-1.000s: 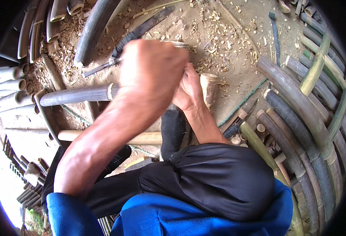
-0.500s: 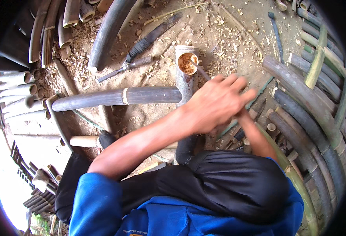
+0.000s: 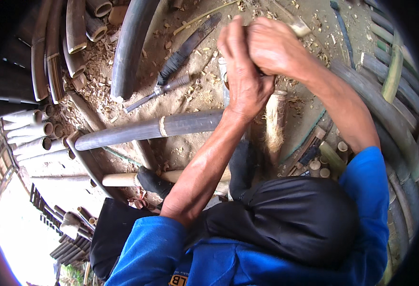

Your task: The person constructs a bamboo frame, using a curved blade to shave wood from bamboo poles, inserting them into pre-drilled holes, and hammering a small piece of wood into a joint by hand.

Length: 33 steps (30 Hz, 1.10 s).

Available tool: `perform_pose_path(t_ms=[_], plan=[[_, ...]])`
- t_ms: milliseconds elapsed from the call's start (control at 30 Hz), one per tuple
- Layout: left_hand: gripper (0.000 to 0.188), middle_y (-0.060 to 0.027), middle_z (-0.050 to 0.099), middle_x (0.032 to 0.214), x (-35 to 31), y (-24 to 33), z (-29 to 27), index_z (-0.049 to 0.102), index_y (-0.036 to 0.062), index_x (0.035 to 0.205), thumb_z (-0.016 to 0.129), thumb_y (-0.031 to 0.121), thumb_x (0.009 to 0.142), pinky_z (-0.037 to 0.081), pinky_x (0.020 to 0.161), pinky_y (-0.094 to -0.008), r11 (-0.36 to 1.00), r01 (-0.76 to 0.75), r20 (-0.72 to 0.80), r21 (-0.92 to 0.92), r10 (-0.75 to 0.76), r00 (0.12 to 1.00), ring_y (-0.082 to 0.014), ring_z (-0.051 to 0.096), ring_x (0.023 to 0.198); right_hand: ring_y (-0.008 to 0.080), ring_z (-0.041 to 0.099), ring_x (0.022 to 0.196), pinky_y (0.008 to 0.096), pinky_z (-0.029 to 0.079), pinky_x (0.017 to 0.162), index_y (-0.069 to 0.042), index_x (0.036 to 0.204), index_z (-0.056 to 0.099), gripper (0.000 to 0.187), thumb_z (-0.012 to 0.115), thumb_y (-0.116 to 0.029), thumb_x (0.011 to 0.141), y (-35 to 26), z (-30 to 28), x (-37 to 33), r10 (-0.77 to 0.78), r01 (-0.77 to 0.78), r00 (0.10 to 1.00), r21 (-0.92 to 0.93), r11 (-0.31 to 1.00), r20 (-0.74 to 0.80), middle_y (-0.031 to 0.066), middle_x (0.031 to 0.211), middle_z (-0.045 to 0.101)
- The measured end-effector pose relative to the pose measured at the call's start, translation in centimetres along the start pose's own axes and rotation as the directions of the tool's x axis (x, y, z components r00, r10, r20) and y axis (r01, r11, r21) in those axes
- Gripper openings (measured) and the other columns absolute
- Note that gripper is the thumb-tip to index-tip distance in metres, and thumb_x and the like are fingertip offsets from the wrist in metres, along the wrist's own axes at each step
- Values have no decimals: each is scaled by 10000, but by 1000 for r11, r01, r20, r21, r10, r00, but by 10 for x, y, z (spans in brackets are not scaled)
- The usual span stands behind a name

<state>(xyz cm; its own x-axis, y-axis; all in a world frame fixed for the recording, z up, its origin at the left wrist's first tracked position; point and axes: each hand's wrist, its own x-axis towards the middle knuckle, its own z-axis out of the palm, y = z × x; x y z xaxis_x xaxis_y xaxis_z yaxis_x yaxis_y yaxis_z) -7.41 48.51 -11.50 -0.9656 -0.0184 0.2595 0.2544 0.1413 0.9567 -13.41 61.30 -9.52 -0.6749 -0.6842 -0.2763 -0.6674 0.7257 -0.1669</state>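
My left hand (image 3: 245, 71) and my right hand (image 3: 274, 45) are pressed together above the end of a jointed dark bamboo pole (image 3: 190, 124). The right hand is closed in a fist. The left hand's fingers lie close together beside it. Whatever they grip is hidden between them. Under my left hand, only a bit of the upright grey bamboo piece (image 3: 223, 71) shows; its round opening is covered. Just right of my left wrist stands a pale bamboo stub (image 3: 275, 114) with a frayed, fibrous side.
A blade with a black-wrapped handle (image 3: 173, 64) and a chisel-like tool (image 3: 157, 93) lie on the shaving-strewn ground. A thick bamboo pole (image 3: 133, 47) is beyond. Bamboo poles (image 3: 371, 109) are stacked at right. My feet in black socks (image 3: 242, 167) are near the pole.
Both hands have moved up and away from me and now cover the opening with shavings. My right forearm has swung into view, and the frayed bamboo stub shows.
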Motion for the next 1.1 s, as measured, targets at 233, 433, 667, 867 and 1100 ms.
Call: perform_pose_path(t_ms=[233,433,667,867,1100], plan=[[1030,-340,309,1366,-21,16,30,92,-33,1518,677,-67,672,431,1039,-513,960,168,164,225,-207,965,-496,439,1235,241,636,769,412,517,792,-67,774,673,93,688,-159,786,16,-11,-15,-52,3,942,148,989,333,107,791,675],[1054,-432,209,1462,-22,36,29,149,160,1559,690,-36,677,502,910,-570,890,323,392,322,-436,810,-561,556,1061,362,657,925,459,536,821,-44,1085,645,390,753,-276,790,30,23,-61,-41,-139,953,551,823,301,170,956,683],[1051,-369,401,1372,-11,31,7,208,144,1534,733,31,630,530,934,-518,893,240,759,381,-450,470,-520,599,1080,251,566,1201,396,481,1029,-61,1341,492,555,715,-131,838,-30,60,-93,218,-622,782,751,223,584,191,1269,577],[1037,-314,521,1262,-17,32,-1,311,80,1486,799,144,573,529,945,-495,873,336,622,354,-488,613,-466,625,1085,237,593,1145,386,514,972,-89,1334,495,600,725,-69,780,-12,22,-61,-38,-385,790,542,747,612,175,1226,601],[1088,-316,515,1273,0,38,-8,260,114,1511,829,179,586,528,969,-486,862,322,731,390,-503,460,-464,627,1099,233,524,1239,360,458,1036,-86,1411,362,946,860,-99,608,-32,57,-84,197,-700,711,707,102,675,200,1285,517]])
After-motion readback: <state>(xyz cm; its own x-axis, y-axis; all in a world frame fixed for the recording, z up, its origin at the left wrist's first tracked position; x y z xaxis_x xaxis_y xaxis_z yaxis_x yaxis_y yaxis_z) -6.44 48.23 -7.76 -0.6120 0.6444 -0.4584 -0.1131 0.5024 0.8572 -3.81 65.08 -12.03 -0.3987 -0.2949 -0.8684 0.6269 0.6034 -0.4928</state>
